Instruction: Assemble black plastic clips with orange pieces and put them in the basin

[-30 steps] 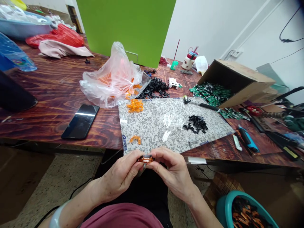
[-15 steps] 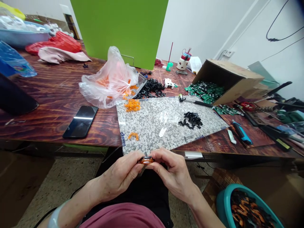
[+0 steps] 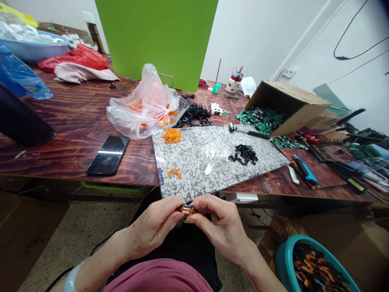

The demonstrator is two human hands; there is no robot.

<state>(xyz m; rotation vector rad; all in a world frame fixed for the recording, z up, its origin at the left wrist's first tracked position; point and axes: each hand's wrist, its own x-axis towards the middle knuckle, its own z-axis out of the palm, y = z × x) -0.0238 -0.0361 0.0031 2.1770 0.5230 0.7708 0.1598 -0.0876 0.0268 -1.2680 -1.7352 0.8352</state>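
A small orange-and-black plastic part [image 3: 187,209] is pinched between both hands, just in front of the table edge. My left hand [image 3: 161,217] grips its left end with thumb and forefinger; my right hand [image 3: 217,219] grips the right end the same way. Fingertips cover both ends of the part. Beyond the hands lies a speckled grey board [image 3: 188,182]. On it are a curved orange piece [image 3: 174,173], a heap of orange pieces [image 3: 172,136], thin white strips [image 3: 212,152] and a pile of black pieces [image 3: 244,154].
A hammer [image 3: 247,132] lies across the board's back edge. Behind stand a plastic bag [image 3: 146,105] of orange pieces and a cardboard box [image 3: 299,101] with green circuit boards. A phone [image 3: 108,156] lies left. A teal basin [image 3: 284,259] of orange-black parts is low at right.
The view has shifted slightly. Both hands keep hold of the orange-and-black part, which looks slightly tilted compared with before.
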